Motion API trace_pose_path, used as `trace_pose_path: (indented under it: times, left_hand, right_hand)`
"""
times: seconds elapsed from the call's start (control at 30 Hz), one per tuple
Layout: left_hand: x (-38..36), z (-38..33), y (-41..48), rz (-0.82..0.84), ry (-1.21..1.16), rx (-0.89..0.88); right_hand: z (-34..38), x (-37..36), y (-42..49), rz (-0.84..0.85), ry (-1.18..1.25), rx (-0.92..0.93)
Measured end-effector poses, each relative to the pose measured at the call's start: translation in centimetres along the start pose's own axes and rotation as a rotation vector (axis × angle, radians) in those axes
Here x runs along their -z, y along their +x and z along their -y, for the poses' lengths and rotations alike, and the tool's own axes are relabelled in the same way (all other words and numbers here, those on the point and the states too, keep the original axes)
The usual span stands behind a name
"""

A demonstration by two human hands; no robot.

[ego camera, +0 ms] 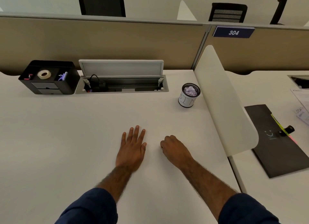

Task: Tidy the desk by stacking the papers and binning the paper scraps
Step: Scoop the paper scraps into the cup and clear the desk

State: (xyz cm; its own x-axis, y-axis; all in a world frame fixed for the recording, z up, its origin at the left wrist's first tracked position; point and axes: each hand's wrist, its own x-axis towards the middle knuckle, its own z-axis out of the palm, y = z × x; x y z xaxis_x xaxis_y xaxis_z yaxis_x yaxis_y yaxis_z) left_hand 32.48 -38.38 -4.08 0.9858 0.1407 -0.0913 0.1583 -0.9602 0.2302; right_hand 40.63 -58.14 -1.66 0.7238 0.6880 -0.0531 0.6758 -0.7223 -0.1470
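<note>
- Hands at rest near the middle of the tabletop [66, 132]: left hand [132, 150] flat, palm down, fingers straight and slightly spread; right hand [173, 148] just beside it, knuckles up, fingers curled under, nothing visible in its grip, underside hidden.
- Bin [186, 101] upright at the far right of the tabletop, just beside the white divider [222, 98] and well apart from both hands; crumpled lilac scraps [190, 91] heaped up to its rim.
- No loose sheet or scrap in sight on this side of the divider; papers [302, 98] only at the far right edge of view, on the neighbouring surface beyond a dark folder [275, 148], cut off by the frame.
- Looks close to done on this side; place of those far papers in the job unclear.
- First risk: a reach across for those papers with a forearm passing low over the bin. Narrow, probably light and full to the top, so likely to tip on a knock and spill scraps back out.
- Second risk: pressing anything more into so full a bin, with the top scraps pushed over the rim.
- Third risk: a scrap hidden under the curled right hand, if any, dropped short on the way over.
- Fourth risk: sheets catching on the divider's edge while dragged back, then creasing or scattering.
</note>
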Motion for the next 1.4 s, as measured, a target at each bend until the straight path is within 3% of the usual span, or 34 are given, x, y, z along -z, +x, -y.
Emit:
trace_pose_path:
  times: [0.13, 0.27, 0.43, 0.63, 0.93, 1.2, 1.4]
  left_hand:
    - [0.1, -0.1, -0.1, -0.004, 0.003, 0.001]
    - [0.2, -0.1, -0.1, 0.010, -0.004, 0.001]
    - [0.2, -0.1, -0.1, -0.001, -0.010, -0.001]
    - [0.0, 0.0, -0.3, -0.019, -0.017, -0.003]
    - [-0.3, 0.1, 0.0, -0.054, -0.012, -0.009]
    - [-0.4, 0.2, 0.1, -0.053, 0.004, -0.003]
    - [-0.2, 0.1, 0.2, -0.028, 0.000, 0.003]
  right_hand:
    - [0.3, 0.3, 0.5, 0.004, 0.088, -0.063]
    - [-0.4, 2.1, 0.7, 0.042, 0.369, -0.228]
    - [-4.2, 7.6, 2.6, -0.172, 0.693, -0.420]
    - [-10.8, 14.6, 9.5, -0.360, 0.461, -0.498]
    - [-15.2, 17.0, 15.3, -0.165, 0.187, -0.495]
    - [-15.3, 17.4, 14.6, -0.344, 0.309, -0.540]
    - [-13.2, 16.3, 11.0, -0.656, 0.510, -0.535]
